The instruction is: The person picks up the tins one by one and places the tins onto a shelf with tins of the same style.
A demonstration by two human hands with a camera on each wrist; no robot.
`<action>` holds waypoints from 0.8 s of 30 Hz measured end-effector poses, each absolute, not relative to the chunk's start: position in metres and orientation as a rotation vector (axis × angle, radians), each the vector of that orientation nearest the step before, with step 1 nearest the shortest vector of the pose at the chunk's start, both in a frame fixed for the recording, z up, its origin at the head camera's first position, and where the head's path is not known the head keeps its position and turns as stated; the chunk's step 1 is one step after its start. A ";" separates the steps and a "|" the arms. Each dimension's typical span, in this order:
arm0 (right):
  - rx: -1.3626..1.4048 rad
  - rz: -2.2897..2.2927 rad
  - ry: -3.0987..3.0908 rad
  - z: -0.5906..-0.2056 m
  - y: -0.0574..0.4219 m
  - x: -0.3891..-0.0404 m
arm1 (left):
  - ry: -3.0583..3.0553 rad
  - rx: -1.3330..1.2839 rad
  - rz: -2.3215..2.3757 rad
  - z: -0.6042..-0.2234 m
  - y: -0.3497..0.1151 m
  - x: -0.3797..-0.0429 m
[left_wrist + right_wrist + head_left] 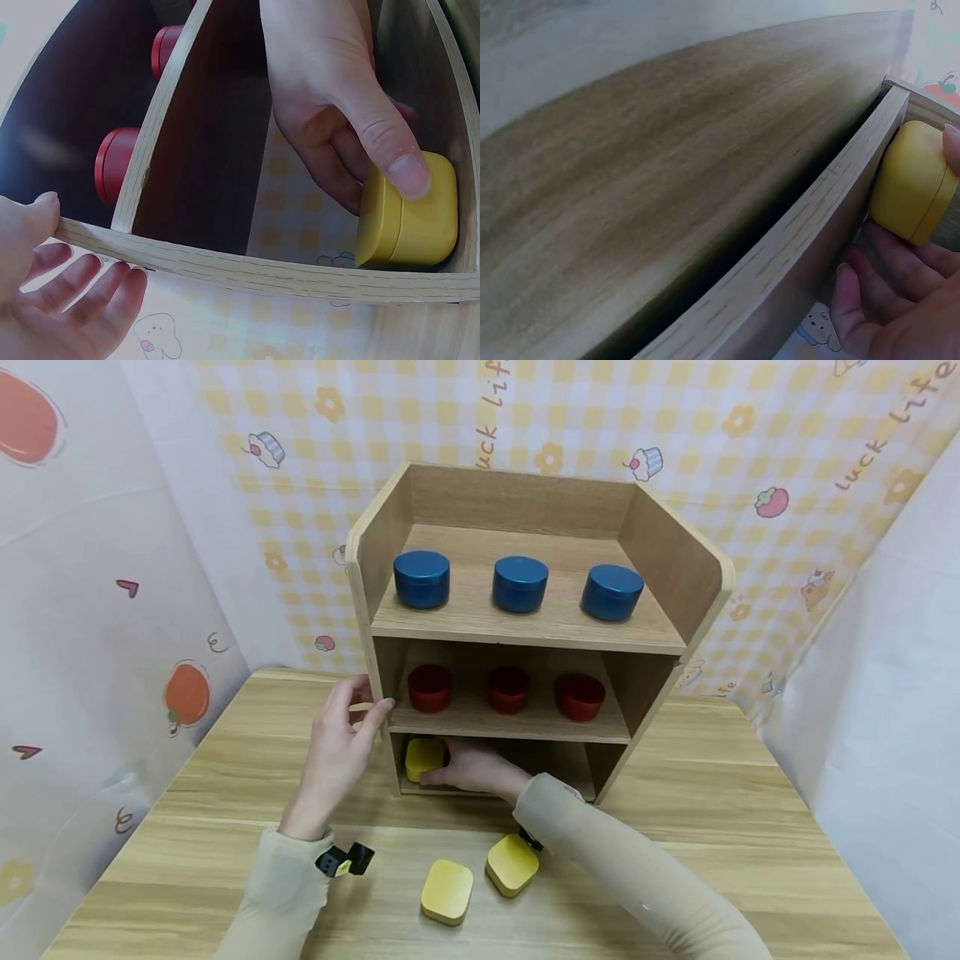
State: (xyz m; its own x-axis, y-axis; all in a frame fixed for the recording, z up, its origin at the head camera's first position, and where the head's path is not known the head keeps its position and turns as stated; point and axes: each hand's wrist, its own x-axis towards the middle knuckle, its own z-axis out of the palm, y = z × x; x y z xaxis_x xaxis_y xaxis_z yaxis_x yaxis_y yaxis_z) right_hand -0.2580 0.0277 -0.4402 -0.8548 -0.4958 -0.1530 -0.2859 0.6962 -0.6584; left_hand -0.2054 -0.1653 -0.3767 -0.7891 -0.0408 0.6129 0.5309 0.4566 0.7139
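A wooden three-tier shelf (525, 643) stands on the table. At its left side panel (225, 260) my left hand (336, 742) grips the edge, thumb on the front edge and fingers along the outer face. My right hand (480, 768) reaches into the bottom tier and holds a rounded-square yellow tin (423, 757) in the left corner. Its thumb lies on the tin in the left wrist view, while the other fingers are partly hidden behind the tin. Two similar yellow tins, one nearer the middle (447, 892) and one to its right (512, 865), lie on the table in front.
Three round blue tins (520, 585) stand in a row on the top tier. Below them, the middle tier holds three round red tins (508, 690). The wooden table (225, 827) meets patterned cloth (300, 527) behind the shelf and pale cloth at both sides.
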 end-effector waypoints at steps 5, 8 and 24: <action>-0.601 -0.930 2.575 -0.439 0.027 -0.256 | -2.147 -0.402 -1.321 -0.377 -0.165 -0.206; -0.596 -0.918 2.580 -0.438 0.027 -0.255 | -2.149 -0.399 -1.320 -0.377 -0.166 -0.205; -0.688 -0.991 2.500 -0.435 0.032 -0.255 | -2.154 -0.396 -1.318 -0.375 -0.165 -0.205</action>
State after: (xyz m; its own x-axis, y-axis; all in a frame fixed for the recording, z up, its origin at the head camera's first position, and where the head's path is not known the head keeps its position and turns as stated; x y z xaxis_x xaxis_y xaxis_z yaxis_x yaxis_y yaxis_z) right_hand -0.2549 0.0324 -0.4354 -0.8153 -0.5590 -0.1510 -0.3038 0.6350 -0.7103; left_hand -0.2046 -0.1650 -0.3751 -0.7895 -0.0452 0.6121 0.5243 0.4688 0.7109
